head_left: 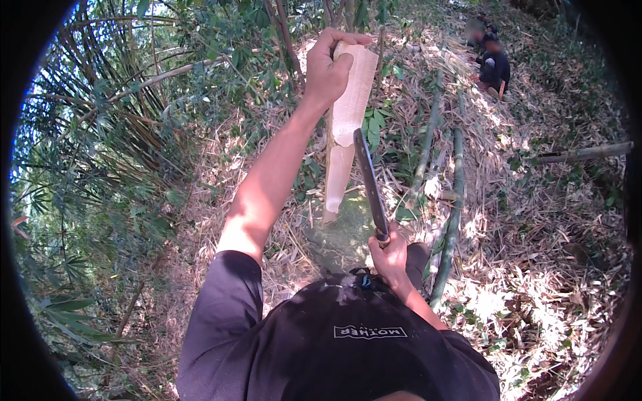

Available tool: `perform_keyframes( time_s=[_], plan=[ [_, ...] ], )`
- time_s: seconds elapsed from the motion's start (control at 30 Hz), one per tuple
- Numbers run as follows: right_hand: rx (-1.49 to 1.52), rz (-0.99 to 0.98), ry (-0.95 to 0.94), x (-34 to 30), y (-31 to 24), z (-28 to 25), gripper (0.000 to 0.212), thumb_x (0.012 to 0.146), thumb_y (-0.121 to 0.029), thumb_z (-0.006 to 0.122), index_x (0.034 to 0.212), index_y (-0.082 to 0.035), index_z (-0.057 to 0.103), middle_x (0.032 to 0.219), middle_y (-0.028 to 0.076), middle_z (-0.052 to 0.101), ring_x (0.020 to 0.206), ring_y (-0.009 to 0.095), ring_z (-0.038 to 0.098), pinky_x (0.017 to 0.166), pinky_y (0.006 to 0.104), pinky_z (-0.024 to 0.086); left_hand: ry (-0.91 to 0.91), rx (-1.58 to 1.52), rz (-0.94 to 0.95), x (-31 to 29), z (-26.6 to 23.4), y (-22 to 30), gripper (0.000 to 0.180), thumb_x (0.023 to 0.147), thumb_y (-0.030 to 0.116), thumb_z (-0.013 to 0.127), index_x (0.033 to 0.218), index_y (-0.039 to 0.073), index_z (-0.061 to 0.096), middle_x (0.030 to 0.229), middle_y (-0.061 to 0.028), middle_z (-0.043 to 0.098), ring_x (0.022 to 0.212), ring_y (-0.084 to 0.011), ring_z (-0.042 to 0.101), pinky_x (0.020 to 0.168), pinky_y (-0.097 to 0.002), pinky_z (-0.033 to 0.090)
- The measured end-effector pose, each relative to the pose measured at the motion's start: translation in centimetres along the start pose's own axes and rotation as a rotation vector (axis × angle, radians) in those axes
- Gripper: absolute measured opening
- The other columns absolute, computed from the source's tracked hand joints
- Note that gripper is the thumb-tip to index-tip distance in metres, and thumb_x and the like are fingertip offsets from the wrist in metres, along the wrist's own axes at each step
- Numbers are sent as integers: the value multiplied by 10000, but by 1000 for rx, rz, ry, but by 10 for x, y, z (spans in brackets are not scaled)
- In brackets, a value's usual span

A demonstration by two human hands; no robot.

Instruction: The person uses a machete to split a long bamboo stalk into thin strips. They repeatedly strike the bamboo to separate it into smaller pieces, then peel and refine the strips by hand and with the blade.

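Note:
A split length of bamboo (354, 90) stands in front of me, its pale hollow inside showing, with a ridge across it at a node. My left hand (328, 72) is closed around its upper end, arm stretched out. Lower down the piece narrows, and its bottom end reaches toward the leaf litter. In my right hand (390, 255), near my waist, is the handle of a machete (372, 187). Its dark blade slants up and left, the tip close to the bamboo's right edge near the node; whether they touch I cannot tell.
Green bamboo poles (457, 187) lie on the ground to the right, and another cut pole (582, 154) lies farther right. Dense bamboo growth (120, 127) fills the left. At the far right, people in dark clothes (493, 67) sit low. Dry leaves (535, 267) cover the ground.

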State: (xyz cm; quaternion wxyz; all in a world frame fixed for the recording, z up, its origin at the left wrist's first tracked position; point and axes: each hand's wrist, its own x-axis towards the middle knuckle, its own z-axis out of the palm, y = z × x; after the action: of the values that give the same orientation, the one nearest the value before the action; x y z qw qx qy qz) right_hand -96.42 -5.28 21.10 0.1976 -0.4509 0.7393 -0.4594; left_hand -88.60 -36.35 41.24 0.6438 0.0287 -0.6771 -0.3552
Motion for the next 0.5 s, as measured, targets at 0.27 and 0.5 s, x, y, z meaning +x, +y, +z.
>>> perform_keyframes(
  time_s=[0.27,0.5],
  plan=[
    [575,-501,234,0,-27,-18,197,942,-135,640,1051,-18,526,852,55,578,738,151,561,778,338,514,-12,31,32,-3,2,-3,293,757,-82,422,998,37,538,1025,-146,740,960,-171,687,866,-337,554],
    [-58,98,-121,19,0,10,258,785,-210,677,933,-14,596,729,122,650,674,233,634,678,378,520,-33,-7,31,-6,11,-4,315,761,-88,415,1024,33,540,1011,-141,736,953,-181,692,877,-336,546]
  ],
)
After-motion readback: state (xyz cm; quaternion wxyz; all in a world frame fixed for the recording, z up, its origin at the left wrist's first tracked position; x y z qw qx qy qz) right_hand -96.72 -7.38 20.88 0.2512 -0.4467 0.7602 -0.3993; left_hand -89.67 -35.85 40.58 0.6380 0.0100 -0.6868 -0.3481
